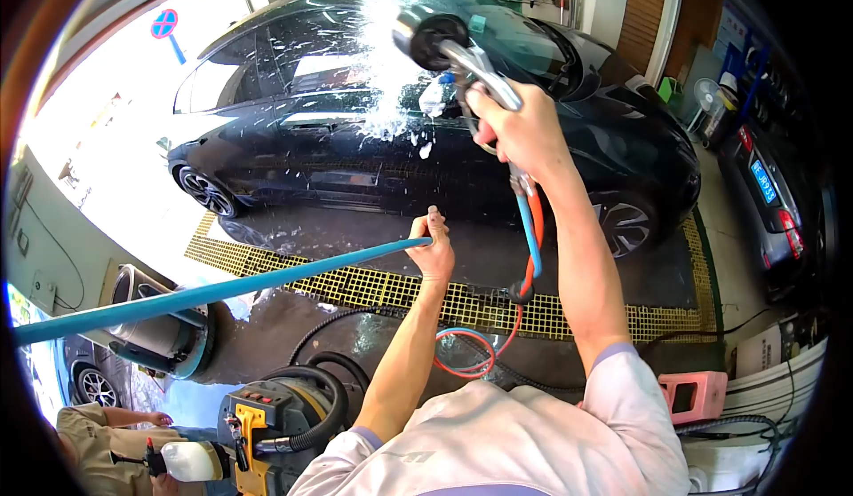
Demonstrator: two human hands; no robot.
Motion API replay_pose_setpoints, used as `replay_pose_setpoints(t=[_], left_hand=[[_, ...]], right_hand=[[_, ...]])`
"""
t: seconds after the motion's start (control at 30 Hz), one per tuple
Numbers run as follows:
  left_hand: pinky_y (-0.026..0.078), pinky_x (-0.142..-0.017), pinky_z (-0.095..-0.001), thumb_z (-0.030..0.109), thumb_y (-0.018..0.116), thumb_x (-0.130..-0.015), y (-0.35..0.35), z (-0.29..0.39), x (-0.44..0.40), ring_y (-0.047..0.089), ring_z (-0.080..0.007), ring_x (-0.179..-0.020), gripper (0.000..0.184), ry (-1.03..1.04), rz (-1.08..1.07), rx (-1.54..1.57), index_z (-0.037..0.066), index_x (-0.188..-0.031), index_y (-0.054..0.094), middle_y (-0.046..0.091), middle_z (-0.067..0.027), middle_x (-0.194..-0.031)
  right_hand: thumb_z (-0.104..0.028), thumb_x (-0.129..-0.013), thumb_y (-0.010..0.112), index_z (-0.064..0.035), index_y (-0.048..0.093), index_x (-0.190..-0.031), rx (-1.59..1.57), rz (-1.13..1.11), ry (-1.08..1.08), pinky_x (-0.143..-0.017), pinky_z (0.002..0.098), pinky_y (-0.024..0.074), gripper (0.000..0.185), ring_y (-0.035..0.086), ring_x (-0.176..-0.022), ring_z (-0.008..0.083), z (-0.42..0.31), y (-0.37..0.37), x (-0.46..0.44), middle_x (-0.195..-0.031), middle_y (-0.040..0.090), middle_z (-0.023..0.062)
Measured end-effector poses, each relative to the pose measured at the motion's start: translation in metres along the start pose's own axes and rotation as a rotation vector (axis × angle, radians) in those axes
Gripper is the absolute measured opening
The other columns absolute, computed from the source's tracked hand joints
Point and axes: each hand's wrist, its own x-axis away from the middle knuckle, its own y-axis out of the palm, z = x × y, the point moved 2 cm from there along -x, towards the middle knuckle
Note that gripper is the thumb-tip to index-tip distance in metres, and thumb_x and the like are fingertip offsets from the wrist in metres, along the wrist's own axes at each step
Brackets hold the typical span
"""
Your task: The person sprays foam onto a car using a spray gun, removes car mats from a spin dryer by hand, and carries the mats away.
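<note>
Since the right hand (520,125) is clamped on the sprayer (484,74), raised before the car (329,160), and the left hand (434,247) is closed round the hose (195,295), I advise steady, overlapping passes, noting the sprayer points forward-left, its long axis slanting down-right to the grip.

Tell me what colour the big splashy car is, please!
The car is black, shown best in the head view.

In the right hand (522,132), a spray gun (473,63) before the car (355,163); in the left hand (434,243), a hose (222,286) running off leftward. Along the car's near side, a floor grating (484,302); farther right, a second car (769,225).
</note>
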Motion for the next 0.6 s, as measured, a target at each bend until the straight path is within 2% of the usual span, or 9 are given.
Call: replay_pose_setpoints(t=[0.1, 0.23, 0.3, 0.37, 0.4, 0.43, 0.5, 0.57, 0.6], left_hand=[[0.035, -0.047, -0.0206, 0.038, 0.062, -0.099, -0.004, 0.012, 0.008, 0.046, -0.0041, -0.052, 0.042, -0.04, 0.015, 0.009, 0.004, -0.074, 0.058, 0.056, 0.0003, -0.061], [0.036, -0.047, -0.0212, 0.039, 0.061, -0.099, -0.003, 0.01, 0.029, 0.045, -0.0044, -0.051, 0.043, -0.09, -0.049, 0.027, 0.006, -0.072, 0.056, 0.053, 0.0011, -0.06], [0.036, -0.047, -0.0209, 0.036, 0.06, -0.1, -0.002, 0.002, 0.047, 0.045, -0.0047, -0.051, 0.041, -0.097, -0.075, 0.005, 0.007, -0.072, 0.055, 0.054, 0.0012, -0.06], [0.037, -0.047, -0.0207, 0.033, 0.059, -0.101, 0.001, -0.008, 0.069, 0.046, -0.0047, -0.052, 0.038, -0.179, -0.039, -0.001, 0.007, -0.073, 0.056, 0.054, 0.0008, -0.061], [0.038, -0.047, -0.0204, 0.03, 0.057, -0.102, 0.0, -0.019, 0.082, 0.046, -0.0047, -0.052, 0.037, -0.225, -0.064, -0.011, 0.006, -0.073, 0.056, 0.054, 0.0004, -0.061], [0.038, -0.047, -0.0204, 0.03, 0.057, -0.102, 0.0, -0.021, 0.095, 0.046, -0.0047, -0.052, 0.037, -0.246, -0.084, -0.02, 0.006, -0.073, 0.056, 0.054, 0.0004, -0.061], [0.039, -0.047, -0.0202, 0.029, 0.055, -0.102, 0.007, -0.024, 0.112, 0.047, -0.0047, -0.052, 0.037, -0.249, -0.099, 0.009, 0.006, -0.074, 0.056, 0.054, 0.0, -0.061], [0.038, -0.046, -0.0199, 0.029, 0.054, -0.103, 0.02, -0.02, 0.122, 0.046, -0.0049, -0.051, 0.037, -0.299, -0.113, 0.031, 0.005, -0.074, 0.056, 0.053, -0.0005, -0.062], [0.038, -0.046, -0.0199, 0.029, 0.054, -0.103, 0.029, -0.022, 0.125, 0.046, -0.0051, -0.051, 0.037, -0.282, -0.147, 0.041, 0.005, -0.075, 0.056, 0.053, -0.0007, -0.062]], right_hand=[[-0.027, -0.092, 0.063, -0.0024, 0.069, -0.092, -0.032, -0.117, -0.03, -0.043, 0.0254, 0.0448, 0.025, 0.059, -0.047, 0.0095, -0.005, 0.013, -0.015, -0.06, 0.064, 0.005], [-0.027, -0.092, 0.062, -0.003, 0.07, -0.092, 0.096, -0.203, -0.034, -0.052, 0.031, 0.0503, 0.025, 0.064, -0.051, 0.0128, 0.018, 0.023, -0.006, -0.06, 0.065, 0.0071], [-0.026, -0.09, 0.063, -0.0021, 0.07, -0.092, 0.086, -0.23, -0.057, -0.055, 0.0332, 0.0511, 0.025, 0.065, -0.051, 0.0174, 0.048, 0.02, 0.013, -0.062, 0.066, 0.0111], [-0.026, -0.092, 0.065, -0.001, 0.065, -0.083, 0.174, -0.218, -0.006, -0.05, 0.03, 0.0484, 0.027, 0.062, -0.049, 0.0125, 0.098, 0.01, 0.033, -0.058, 0.062, 0.0058], [-0.025, -0.091, 0.064, -0.0007, 0.066, -0.084, 0.248, -0.183, -0.044, -0.051, 0.0306, 0.0487, 0.025, 0.063, -0.049, 0.0138, 0.126, 0.002, 0.048, -0.057, 0.061, 0.007], [-0.025, -0.091, 0.064, -0.0006, 0.068, -0.086, 0.24, -0.182, 0.014, -0.051, 0.0303, 0.0485, 0.025, 0.062, -0.049, 0.014, 0.15, -0.011, 0.065, -0.057, 0.061, 0.0072], [-0.023, -0.088, 0.064, -0.0011, 0.068, -0.086, 0.198, -0.171, 0.305, -0.059, 0.0411, 0.0508, 0.022, 0.068, -0.059, 0.0308, 0.181, -0.043, 0.103, -0.064, 0.065, 0.0182], [-0.024, -0.087, 0.065, -0.0009, 0.067, -0.084, 0.25, -0.033, 0.333, -0.058, 0.0412, 0.051, 0.024, 0.068, -0.058, 0.0284, 0.233, -0.078, 0.145, -0.063, 0.065, 0.0177], [-0.026, -0.086, 0.065, -0.0011, 0.067, -0.083, 0.2, 0.039, 0.472, -0.058, 0.041, 0.0512, 0.025, 0.067, -0.057, 0.0278, 0.245, -0.1, 0.166, -0.062, 0.065, 0.0173]])
